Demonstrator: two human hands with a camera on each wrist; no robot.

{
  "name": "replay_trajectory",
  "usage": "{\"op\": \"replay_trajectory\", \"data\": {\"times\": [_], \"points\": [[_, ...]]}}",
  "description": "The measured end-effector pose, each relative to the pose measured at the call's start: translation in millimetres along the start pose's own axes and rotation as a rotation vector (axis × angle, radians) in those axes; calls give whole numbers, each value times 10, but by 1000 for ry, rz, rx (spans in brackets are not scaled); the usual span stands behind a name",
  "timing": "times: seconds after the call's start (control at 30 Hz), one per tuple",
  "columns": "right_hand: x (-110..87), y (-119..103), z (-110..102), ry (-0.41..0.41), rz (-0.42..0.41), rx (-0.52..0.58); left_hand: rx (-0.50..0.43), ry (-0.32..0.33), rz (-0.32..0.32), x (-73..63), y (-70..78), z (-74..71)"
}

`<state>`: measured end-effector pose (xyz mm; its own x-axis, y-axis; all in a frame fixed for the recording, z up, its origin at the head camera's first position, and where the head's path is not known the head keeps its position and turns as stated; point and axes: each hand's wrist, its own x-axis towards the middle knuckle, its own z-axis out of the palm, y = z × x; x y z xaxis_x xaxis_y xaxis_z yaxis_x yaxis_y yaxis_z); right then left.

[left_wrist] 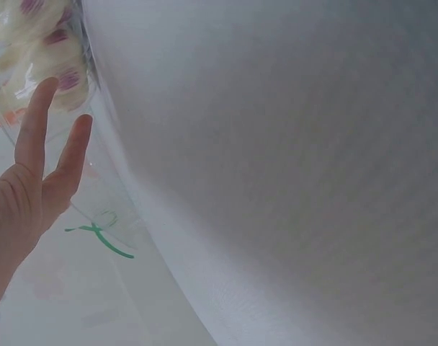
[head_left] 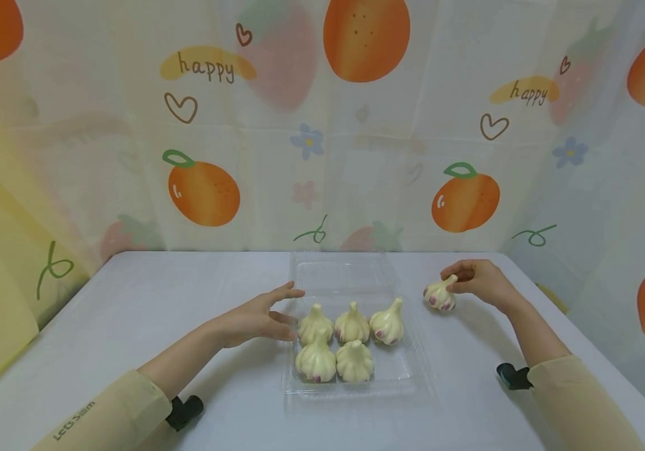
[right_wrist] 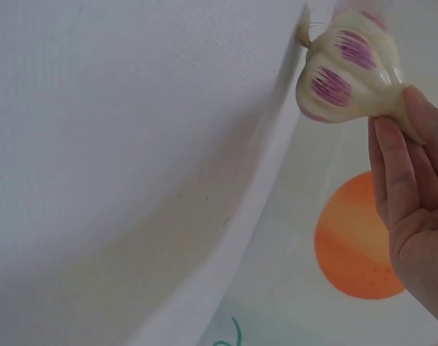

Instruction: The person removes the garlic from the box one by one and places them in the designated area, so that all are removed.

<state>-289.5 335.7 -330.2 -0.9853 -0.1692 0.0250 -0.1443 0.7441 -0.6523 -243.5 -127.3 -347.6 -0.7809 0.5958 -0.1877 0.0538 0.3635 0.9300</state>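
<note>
My right hand (head_left: 483, 282) pinches a garlic bulb (head_left: 439, 294) by its stem, to the right of a clear plastic box (head_left: 407, 369). Purple streaks mark that bulb (right_wrist: 349, 72) in the right wrist view, where fingers and thumb (right_wrist: 424, 115) close on its neck. Several garlic bulbs (head_left: 354, 361) stand inside the box, three in the back row and two in front. My left hand (head_left: 252, 319) is at the box's left side with fingers spread, holding nothing. Whether its fingertips touch the box wall I cannot tell.
The box's clear lid (head_left: 342, 275) lies folded back behind it. A white table (head_left: 187, 282) carries everything, and a fruit-printed curtain (head_left: 367, 188) hangs at its back edge and sides. Black wrist camera mounts (head_left: 184, 412) sit at both sleeves.
</note>
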Motion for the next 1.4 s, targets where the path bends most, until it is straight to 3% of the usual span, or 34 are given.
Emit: {"op": "replay_trajectory", "data": {"times": [0.97, 1.4], "points": [[-9, 13, -11, 48, -14, -12, 0, 7, -3, 11, -11, 4], [-28, -1, -39, 112, 0, -52, -4, 11, -9, 28, -25, 6]]}}
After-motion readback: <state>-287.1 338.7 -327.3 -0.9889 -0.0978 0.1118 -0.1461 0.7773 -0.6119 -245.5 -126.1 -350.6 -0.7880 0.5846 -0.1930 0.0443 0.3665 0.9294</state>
